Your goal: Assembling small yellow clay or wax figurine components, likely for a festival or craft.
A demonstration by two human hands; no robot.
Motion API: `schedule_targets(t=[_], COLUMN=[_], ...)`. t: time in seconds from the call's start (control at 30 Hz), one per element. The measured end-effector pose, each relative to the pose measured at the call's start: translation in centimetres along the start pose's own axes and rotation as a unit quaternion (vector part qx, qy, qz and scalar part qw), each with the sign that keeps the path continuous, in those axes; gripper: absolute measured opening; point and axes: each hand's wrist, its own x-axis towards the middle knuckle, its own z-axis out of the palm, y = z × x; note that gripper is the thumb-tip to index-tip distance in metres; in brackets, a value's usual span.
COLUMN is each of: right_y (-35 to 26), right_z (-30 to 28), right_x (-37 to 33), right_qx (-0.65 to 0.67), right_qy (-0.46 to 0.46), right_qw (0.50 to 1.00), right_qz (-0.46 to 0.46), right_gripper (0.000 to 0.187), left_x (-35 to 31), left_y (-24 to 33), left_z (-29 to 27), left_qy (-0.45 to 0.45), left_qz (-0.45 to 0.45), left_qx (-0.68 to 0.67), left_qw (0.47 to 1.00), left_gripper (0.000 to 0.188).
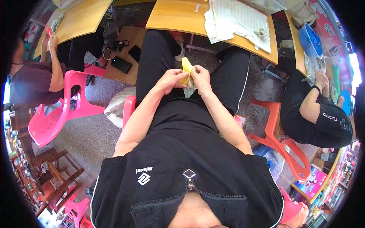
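Note:
Above my lap, between my knees, both hands meet at a yellow, tapered piece. It rises to a rounded tip, and a whitish part shows at its lower end. Whether it is cloth or something else I cannot tell. My left hand pinches its left side with thumb and fingers. From the other side, my right hand grips it with curled fingers, thumb close to the left one. The fingers hide much of its lower half.
A wooden table stands ahead, a white ribbed cloth over its right side. Phone-like black devices lie on cardboard at left. People work on both sides, near a pink chair, an orange chair and a blue basket.

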Motion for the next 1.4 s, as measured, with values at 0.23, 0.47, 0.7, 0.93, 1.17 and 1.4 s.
schedule_targets(t=[0.23, 0.47, 0.7, 0.93, 1.17, 1.4], right_y=[1.0, -0.7, 0.1, 0.7, -0.7, -1.7], right_z=[-1.1, -0.8, -0.8, -0.2, -0.4, -0.5], right_x=[1.1, -0.2, 0.4, 0.7, 0.1, -0.7], right_qx=[0.084, 0.045, 0.010, -0.123, 0.079, -0.006], right_qy=[-0.052, -0.062, -0.121, -0.066, -0.014, 0.003], right_qw=[0.993, 0.997, 0.988, 0.979, 0.995, 0.998], right_qz=[0.062, 0.015, -0.092, -0.149, -0.052, -0.066], right_gripper=[0.031, 0.026, 0.028, 0.030, 0.014, 0.019], left_x=[1.2, 1.0, 0.6, 0.6, 1.1, 0.6], left_y=[-1.0, -1.1, -0.6, -0.6, -0.8, -0.5], left_z=[-0.6, -0.6, -0.8, -1.0, -1.2, -0.7], left_qy=[0.042, 0.045, 0.003, -0.032, 0.007, -0.025], left_qz=[0.005, 0.019, 0.007, -0.003, -0.004, 0.003], left_qx=[-0.068, -0.045, -0.029, -0.004, -0.088, -0.033], left_qw=[0.997, 0.998, 1.000, 0.999, 0.996, 0.999], left_gripper=[0.017, 0.023, 0.028, 0.027, 0.024, 0.025])
